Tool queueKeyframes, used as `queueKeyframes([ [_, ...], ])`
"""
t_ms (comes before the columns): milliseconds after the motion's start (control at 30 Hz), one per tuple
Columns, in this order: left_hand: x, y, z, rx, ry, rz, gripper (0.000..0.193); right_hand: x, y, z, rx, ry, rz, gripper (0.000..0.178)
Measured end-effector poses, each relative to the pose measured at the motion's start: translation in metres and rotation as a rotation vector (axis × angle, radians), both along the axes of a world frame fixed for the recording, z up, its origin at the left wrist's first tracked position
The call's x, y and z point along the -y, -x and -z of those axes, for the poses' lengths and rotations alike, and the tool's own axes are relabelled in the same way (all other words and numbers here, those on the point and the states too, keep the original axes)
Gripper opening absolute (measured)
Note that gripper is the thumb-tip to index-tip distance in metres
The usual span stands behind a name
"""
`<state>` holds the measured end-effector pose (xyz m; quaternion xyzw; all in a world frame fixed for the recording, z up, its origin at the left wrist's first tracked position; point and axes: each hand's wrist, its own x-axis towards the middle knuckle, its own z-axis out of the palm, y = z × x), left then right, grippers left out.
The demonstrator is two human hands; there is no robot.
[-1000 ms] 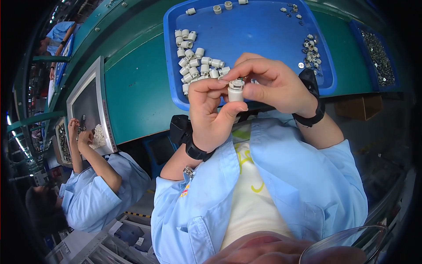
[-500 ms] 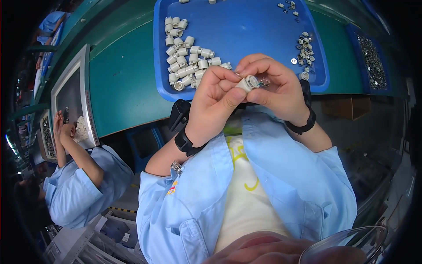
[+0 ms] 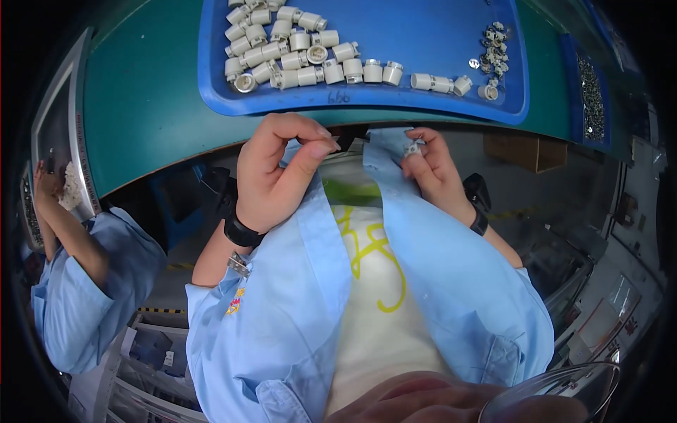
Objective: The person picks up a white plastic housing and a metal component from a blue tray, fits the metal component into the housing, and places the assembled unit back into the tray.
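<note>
My right hand [image 3: 438,173] pinches a small white-and-metal part [image 3: 412,149] between thumb and fingers, just off the table's front edge. Across from it, my left hand [image 3: 278,173] is closed with thumb and forefinger together; whatever lies between the tips is too small to make out. Beyond both hands stands a blue tray [image 3: 381,101]. White cylindrical sockets [image 3: 300,40] lie heaped in its left part, and a few more sockets [image 3: 442,84] line its near side. Small white-and-metal parts [image 3: 496,51] are piled along the tray's right side.
A second blue tray [image 3: 591,130] of small metal pieces sits at the right on the green table [image 3: 141,84]. Below it is a cardboard box [image 3: 525,151]. At the left, a co-worker's hands [image 3: 48,187] are over a grey-framed tray [image 3: 83,155].
My hands have parted and come down toward my body from the tray's near edge. The white socket they held together is no longer in them. The view has shifted, too.
</note>
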<state>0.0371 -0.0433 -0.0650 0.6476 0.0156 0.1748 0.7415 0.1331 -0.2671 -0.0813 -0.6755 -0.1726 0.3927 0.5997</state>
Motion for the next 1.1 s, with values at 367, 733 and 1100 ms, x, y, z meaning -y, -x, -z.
queueKeyframes([
  [367, 0.002, 0.003, 0.026, -0.154, -0.132, 0.018, 0.012, -0.013, 0.0, 0.025, 0.209, -0.086, 0.409, 0.023],
  [733, 0.006, -0.006, 0.024, -0.196, -0.131, -0.06, 0.013, -0.011, -0.003, 0.022, 0.354, -0.012, 0.441, 0.031],
  [1100, 0.003, -0.013, 0.025, -0.185, -0.26, -0.019, 0.015, -0.011, -0.008, 0.02, 0.303, -0.06, 0.397, 0.036],
])
